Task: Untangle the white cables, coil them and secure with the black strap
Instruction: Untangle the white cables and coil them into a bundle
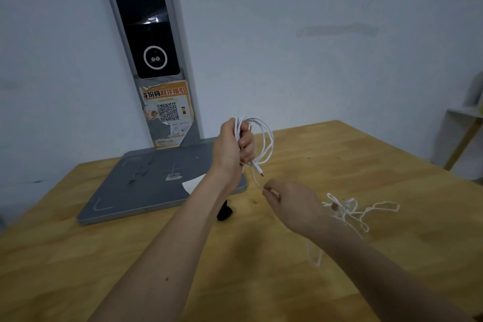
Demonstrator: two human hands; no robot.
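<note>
While the left hand (pixel 231 150) is raised above the table (pixel 339 159), its fingers are curled tight around a coil of white cable (pixel 264 138); loops hang to the right of the fist, plug end dangling below. Right hand (pixel 292 204), lower, pinches the cable tail between thumb and forefinger. Second white cable (pixel 363 210) lies tangled on the table beside the right wrist. Black strap (pixel 224 212) rests on the table, partly hidden under the left forearm.

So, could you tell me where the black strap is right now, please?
The black strap lies on the wooden table near the middle of the head view, partly hidden by the left forearm, just beside the grey base plate.
</note>
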